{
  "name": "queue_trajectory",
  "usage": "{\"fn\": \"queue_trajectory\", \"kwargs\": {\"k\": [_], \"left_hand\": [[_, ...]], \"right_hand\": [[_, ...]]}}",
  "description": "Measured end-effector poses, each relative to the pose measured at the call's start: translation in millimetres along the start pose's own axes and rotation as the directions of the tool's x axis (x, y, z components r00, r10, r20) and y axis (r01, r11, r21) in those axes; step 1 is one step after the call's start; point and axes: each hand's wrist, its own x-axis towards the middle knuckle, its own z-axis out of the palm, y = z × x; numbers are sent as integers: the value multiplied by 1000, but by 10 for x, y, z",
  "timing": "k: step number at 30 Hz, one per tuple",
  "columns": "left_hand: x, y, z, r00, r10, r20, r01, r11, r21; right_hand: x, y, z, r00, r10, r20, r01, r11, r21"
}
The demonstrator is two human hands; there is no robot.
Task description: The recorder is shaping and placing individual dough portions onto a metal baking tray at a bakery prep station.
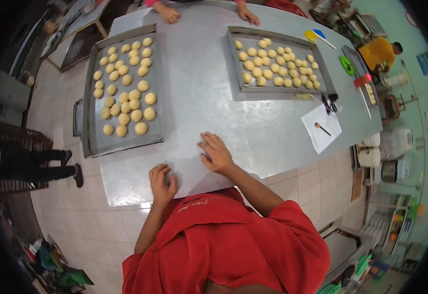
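My left hand [162, 184] rests at the near edge of the metal table [189, 98], fingers slightly bent, thumb apart, nothing in it. Further in and to the right, my right hand [217, 154] lies on the tabletop with its fingers spread and holds nothing. To the left, nearest my left hand, is a large metal baking tray [147, 139] with many round pale-yellow dough balls [141, 128] scattered over it. A second baking tray [246, 89] of similar dough balls [268, 74] sits at the far right. Neither hand touches a tray.
Across the table, another person's hands [170, 15] rest near the far edge. White paper with a small brush [323, 129], black scissors [329, 104], yellow and blue scrapers [317, 35] and a green object [347, 65] lie at the right. People stand at left and far right.
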Motion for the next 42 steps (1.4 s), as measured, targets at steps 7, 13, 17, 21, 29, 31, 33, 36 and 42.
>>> {"fn": "queue_trajectory", "kwargs": {"k": [7,13,17,21,29,31,33,36,42], "left_hand": [[-64,-17,38,999,-36,-26,37,997,70],[-108,-14,73,998,-49,-46,55,988,142],[-111,4,110,996,-51,-67,63,978,198],[-179,-6,114,986,-88,-144,121,963,240],[-275,20,98,979,-86,-184,148,922,359],[-236,37,108,974,-126,-190,185,922,340],[-233,37,101,971,-124,-205,192,916,352],[-266,-3,75,966,-109,-234,196,899,393],[-251,43,91,963,-31,-268,134,917,375]], "right_hand": [[-578,210,-380,997,60,-49,-55,993,101],[-802,574,-722,978,151,-147,-140,987,82],[-824,737,-910,954,186,-236,-203,978,-47],[-847,924,-1041,911,260,-320,-327,929,-173],[-774,1020,-1097,898,329,-292,-401,886,-233],[-751,1019,-1085,901,334,-278,-401,885,-236],[-751,1027,-1059,900,341,-271,-405,884,-234],[-728,1008,-1035,904,346,-250,-407,874,-263],[-651,1095,-1015,910,221,-351,-341,880,-330]]}}
